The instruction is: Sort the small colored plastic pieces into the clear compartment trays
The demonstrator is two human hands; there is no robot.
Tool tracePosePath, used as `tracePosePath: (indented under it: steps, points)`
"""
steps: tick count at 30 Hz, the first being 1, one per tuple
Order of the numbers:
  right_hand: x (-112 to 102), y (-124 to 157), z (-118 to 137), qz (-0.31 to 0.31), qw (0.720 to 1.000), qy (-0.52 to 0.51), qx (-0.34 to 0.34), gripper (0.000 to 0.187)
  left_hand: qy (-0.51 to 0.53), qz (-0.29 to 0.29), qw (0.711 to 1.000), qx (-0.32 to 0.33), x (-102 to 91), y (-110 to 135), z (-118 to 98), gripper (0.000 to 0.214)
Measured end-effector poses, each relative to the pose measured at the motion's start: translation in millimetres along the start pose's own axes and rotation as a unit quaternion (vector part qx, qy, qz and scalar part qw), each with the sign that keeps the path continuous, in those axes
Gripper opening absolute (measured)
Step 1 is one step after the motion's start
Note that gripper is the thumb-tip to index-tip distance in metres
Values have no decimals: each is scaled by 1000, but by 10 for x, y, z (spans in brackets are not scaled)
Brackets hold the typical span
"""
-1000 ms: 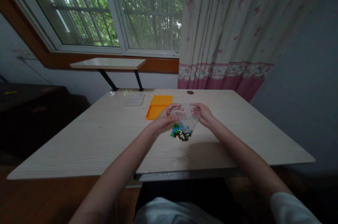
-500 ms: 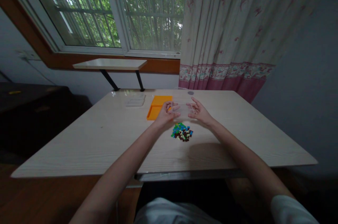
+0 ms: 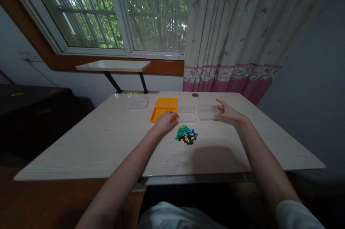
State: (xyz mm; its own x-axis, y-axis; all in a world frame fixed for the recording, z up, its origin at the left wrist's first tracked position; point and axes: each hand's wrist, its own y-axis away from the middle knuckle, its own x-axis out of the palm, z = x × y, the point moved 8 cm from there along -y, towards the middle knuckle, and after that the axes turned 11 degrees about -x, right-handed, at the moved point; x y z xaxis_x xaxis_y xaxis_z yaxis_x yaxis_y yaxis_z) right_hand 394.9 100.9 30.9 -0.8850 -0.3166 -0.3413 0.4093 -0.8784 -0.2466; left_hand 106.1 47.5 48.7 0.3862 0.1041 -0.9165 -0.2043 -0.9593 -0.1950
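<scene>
At the right hand [image 3: 228, 111] is a clear plastic container [image 3: 207, 112] — colourless; roughly rectangular.

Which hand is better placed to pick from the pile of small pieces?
Probably the left hand: it is nearer the pile, by the orange case. The right hand is farther off, at the right-hand clear box.

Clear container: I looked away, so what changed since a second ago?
It is out of its tilted two-handed hold over the brick pile. The right hand moved right, to the right clear piece; the left hand shifted slightly left, beside the left clear piece. Pile and orange case stayed put.
</scene>
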Motion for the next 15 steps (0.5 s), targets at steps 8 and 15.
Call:
tracePosePath:
  steps: [8, 15]
  points:
    - [245, -33, -317, 43, 999, -2, 31, 115, -10, 7, 999, 37, 86, -39, 16, 23]
    - [312, -66, -322, 56, 996, 63, 11, 115, -16, 10, 999, 27, 93, -76, 64, 22]
